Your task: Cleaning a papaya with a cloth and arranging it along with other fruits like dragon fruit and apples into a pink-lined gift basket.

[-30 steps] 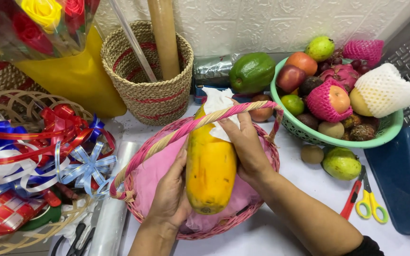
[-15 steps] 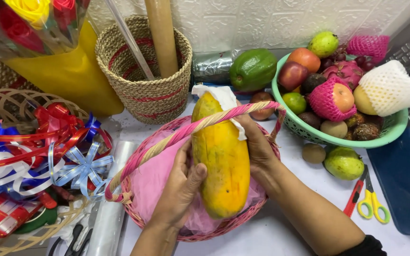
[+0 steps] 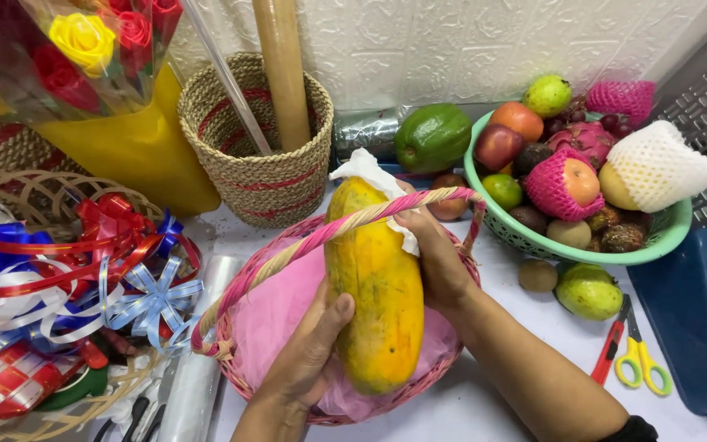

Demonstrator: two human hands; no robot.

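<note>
- Over the pink basket (image 3: 243, 286), we held a yellow papaya (image 3: 374, 295) lengthwise under its handle.
- Our left hand (image 3: 312, 344) cupped its lower side.
- Our right hand (image 3: 435, 254) clasped its white-papered top.

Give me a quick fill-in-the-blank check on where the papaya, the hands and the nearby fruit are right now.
1. Both hands, left hand and right hand, hold a long yellow ____ inside the pink basket.
2. The basket's handle crosses in ____ of that fruit.
3. The green bowl at the right is filled with mixed ____.
4. The scissors beside it have ____ handles.

Missing words: papaya; front; fruit; yellow
</note>
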